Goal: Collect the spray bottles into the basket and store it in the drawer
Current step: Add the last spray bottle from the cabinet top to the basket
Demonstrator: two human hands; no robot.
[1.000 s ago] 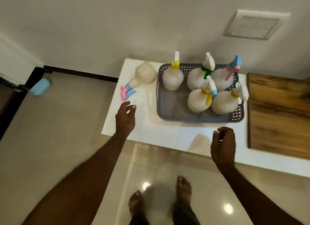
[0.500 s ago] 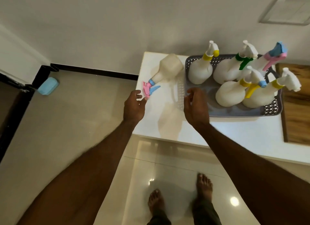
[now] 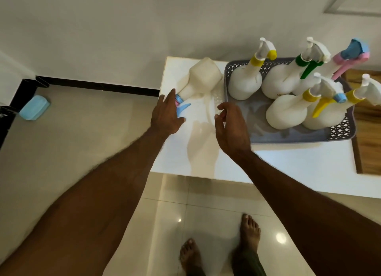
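Note:
A grey lattice basket (image 3: pixel 288 138) sits on the white table (image 3: pixel 288 168) and holds several white spray bottles, upright or leaning, with yellow, green, pink and blue nozzles. One more white spray bottle (image 3: pixel 203 77) lies on its side left of the basket, its pink and blue nozzle pointing at me. My left hand (image 3: pixel 166 115) is over that nozzle, fingers spread, covering part of it; I cannot tell whether it grips. My right hand (image 3: pixel 231 129) hovers open at the basket's near left corner, holding nothing.
A wooden board (image 3: pixel 369 131) lies at the table's right end. The wall runs close behind the table. On the tiled floor lies a light blue object (image 3: pixel 34 107) far left, by a dark frame. My bare feet (image 3: pixel 218 255) stand below the table's front edge.
My left hand has moved forward onto the lying bottle's nozzle. My right hand has swung left from the table's front to the basket's near left corner. The view has shifted left.

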